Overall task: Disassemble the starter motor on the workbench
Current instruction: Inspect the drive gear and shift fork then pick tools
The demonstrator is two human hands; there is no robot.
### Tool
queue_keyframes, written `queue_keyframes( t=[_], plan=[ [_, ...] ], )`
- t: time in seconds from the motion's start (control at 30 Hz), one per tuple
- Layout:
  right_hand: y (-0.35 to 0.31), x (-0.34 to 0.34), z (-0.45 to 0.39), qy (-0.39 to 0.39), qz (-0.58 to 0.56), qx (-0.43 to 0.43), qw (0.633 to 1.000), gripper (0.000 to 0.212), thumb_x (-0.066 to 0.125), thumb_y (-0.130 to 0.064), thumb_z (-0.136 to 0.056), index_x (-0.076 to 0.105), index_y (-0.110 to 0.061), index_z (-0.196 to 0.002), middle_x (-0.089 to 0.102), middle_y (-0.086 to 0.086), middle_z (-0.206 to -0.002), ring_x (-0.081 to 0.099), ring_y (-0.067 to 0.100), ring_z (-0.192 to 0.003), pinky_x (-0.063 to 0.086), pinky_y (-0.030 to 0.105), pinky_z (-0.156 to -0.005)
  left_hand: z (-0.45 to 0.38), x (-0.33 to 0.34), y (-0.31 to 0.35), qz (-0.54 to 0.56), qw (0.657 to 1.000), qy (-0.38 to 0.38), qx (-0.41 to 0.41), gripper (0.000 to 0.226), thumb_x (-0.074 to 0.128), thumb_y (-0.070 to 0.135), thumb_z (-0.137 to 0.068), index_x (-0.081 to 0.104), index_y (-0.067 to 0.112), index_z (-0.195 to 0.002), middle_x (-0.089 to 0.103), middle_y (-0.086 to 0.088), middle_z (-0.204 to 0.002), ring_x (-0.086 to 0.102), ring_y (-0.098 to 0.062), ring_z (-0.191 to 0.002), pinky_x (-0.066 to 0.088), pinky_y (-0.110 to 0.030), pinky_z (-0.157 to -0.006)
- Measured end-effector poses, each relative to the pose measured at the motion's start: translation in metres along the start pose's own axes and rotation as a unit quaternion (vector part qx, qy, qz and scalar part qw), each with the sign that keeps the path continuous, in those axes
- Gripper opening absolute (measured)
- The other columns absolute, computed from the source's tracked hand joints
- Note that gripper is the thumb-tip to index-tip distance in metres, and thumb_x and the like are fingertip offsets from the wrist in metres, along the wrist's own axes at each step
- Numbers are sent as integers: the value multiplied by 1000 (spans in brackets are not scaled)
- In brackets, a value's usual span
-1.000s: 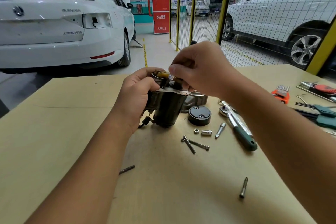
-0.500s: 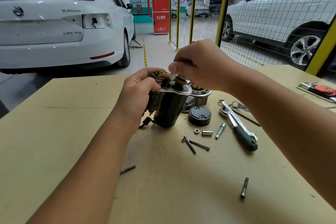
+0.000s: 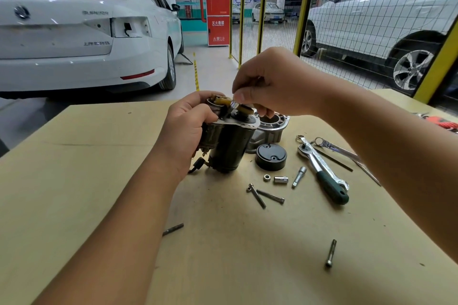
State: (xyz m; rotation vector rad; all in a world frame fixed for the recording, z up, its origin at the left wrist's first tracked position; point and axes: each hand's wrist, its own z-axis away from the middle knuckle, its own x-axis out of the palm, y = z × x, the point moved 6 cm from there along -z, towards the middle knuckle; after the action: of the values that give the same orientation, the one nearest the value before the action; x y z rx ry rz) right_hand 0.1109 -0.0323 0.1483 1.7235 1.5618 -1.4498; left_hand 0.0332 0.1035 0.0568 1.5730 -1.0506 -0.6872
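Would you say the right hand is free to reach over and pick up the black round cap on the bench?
Probably not yet: the right hand pinches a small part atop the starter motor. The black round cap itself lies uncovered just beside the motor, below that hand.

The right hand point(image 3: 275, 84) covers the top of the starter motor point(image 3: 229, 146); what its fingertips pinch there is hidden. The left hand point(image 3: 184, 126) conceals the motor's left side. Behind the motor, the aluminium housing point(image 3: 272, 126) is partly hidden. Well to the right of the motor, the orange tool point(image 3: 443, 122) is cut off by the frame edge.
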Motion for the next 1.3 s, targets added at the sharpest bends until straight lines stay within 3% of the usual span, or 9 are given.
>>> queue_keyframes(
  t=[0.17, 0.27, 0.4, 0.53, 0.63, 0.8, 0.9, 1.17, 1.3],
  plan=[
    [-7, 0, -4, -7, -1, -22, 1000, 15, 71, -3, -91, 76, -13, -100, 70, -10, -68, 68, 1, -55, 56, 16, -54, 1, 1, 1, -17, 1000, 4, 5, 48, 46, -5, -88, 80, 29, -93, 77, 5, -86, 70, -10, -73, 60, -31, -57],
    [-10, 2, -7, -21, -18, -30, 999, 19, 69, 1, -91, 76, -12, -103, 73, -4, -74, 72, 7, -62, 62, 25, -64, 1, 1, 1, -24, 1000, 5, 4, 48, 49, 1, -84, 81, 37, -88, 77, 9, -84, 70, -8, -72, 61, -33, -60],
    [-8, 2, -8, -30, -49, -30, 998, 18, 68, 2, -92, 76, -8, -105, 75, 1, -78, 74, 9, -65, 63, 26, -67, 1, 1, 1, -25, 1000, 4, -1, 43, 51, 11, -75, 80, 40, -86, 76, 10, -84, 69, -14, -79, 59, -32, -59],
    [-5, 4, -7, -17, -37, 1, 999, 6, 68, -12, -96, 74, -11, -95, 72, -4, -62, 70, 10, -52, 58, 24, -52, 0, 0, 0, -34, 999, 8, 5, 40, 52, 4, -84, 79, 33, -92, 75, 6, -85, 69, -15, -79, 61, -33, -61],
    [-7, 7, -6, -8, -9, 9, 1000, 17, 64, -24, -99, 71, -13, -89, 66, 1, -56, 63, 13, -41, 55, 28, -43, 1, 2, 1, -54, 998, 18, 22, 36, 55, -1, -94, 76, 27, -101, 73, 0, -87, 67, -14, -78, 60, -34, -65],
    [-8, 9, -7, -3, 19, 8, 1000, 23, 59, -25, -102, 71, -8, -94, 66, 3, -62, 63, 14, -43, 53, 26, -42, 1, 4, 2, -87, 995, 27, 52, 28, 68, 2, -94, 72, 27, -105, 74, -7, -103, 70, -20, -92, 63, -38, -78],
    [-1, 11, -5, -2, -11, 22, 1000, 21, 58, -21, -103, 70, -6, -94, 67, 9, -66, 65, 21, -47, 56, 32, -42, 1, 6, 1, -82, 995, 20, 49, 28, 67, 2, -94, 72, 28, -104, 74, -4, -99, 68, -16, -88, 62, -35, -76],
    [4, 11, -4, 22, -52, 37, 998, 17, 62, -18, -100, 70, -6, -92, 67, 7, -62, 64, 18, -43, 53, 27, -40, -2, 6, 0, -79, 995, 13, 51, 30, 65, 3, -95, 73, 31, -101, 73, 10, -88, 68, -8, -83, 60, -26, -69],
    [0, 11, -2, 61, -26, 52, 996, 26, 65, -30, -99, 70, -8, -86, 69, 11, -67, 68, 22, -51, 57, 35, -45, -3, 5, -1, -87, 995, 11, 56, 29, 66, 5, -95, 73, 33, -101, 73, 11, -89, 69, -13, -89, 61, -32, -77]
  ],
)
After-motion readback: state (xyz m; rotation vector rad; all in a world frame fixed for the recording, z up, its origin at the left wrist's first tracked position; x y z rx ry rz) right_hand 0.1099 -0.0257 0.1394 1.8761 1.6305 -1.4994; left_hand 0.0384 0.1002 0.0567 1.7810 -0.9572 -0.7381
